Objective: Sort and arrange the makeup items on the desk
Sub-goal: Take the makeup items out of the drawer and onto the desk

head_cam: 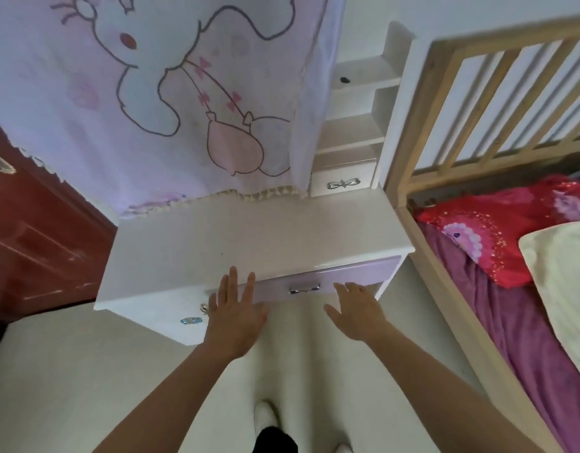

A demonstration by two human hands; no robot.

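A white desk (216, 237) stands in front of me with a bare top; no makeup items show on it. Under its front edge is a lilac drawer (357, 273) with a silver bow handle (304, 288), and the drawer front sits flush. My left hand (234, 317) has straight fingers laid against the drawer front, left of the handle. My right hand (355, 310) reaches the drawer front right of the handle, fingers extended. Neither hand holds anything.
A cartoon-print cloth (151, 93) hangs over the back of the desk. White shelves (357, 132) with a small drawer (342, 183) rise at the back right. A wooden bed frame (413, 158) with red and purple bedding stands close on the right. A red door (37, 240) is on the left.
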